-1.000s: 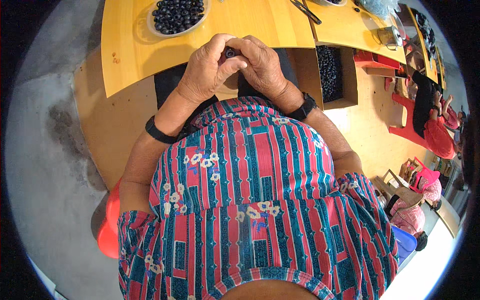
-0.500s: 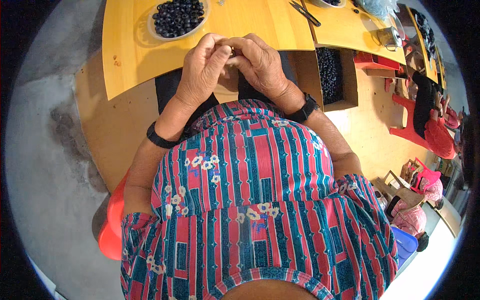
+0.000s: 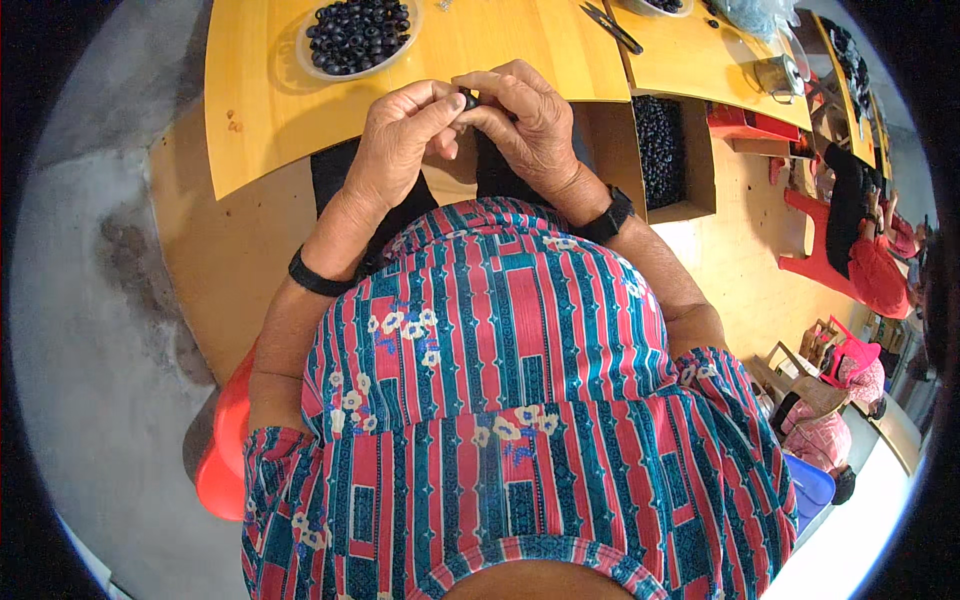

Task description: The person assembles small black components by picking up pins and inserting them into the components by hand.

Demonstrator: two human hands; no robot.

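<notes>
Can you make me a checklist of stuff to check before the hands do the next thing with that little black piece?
1. Small black piece pinched between both hands' fingers: ok.
2. Left hand and right hand meet above the yellow table edge: ok.
3. Bowl of black pieces sits on the table near the left hand: ok.
4. Cardboard box of black pieces sits open near the right hand: ok.
5. Whether the piece is whole or joined properly: cannot tell, fingers hide it.
</notes>
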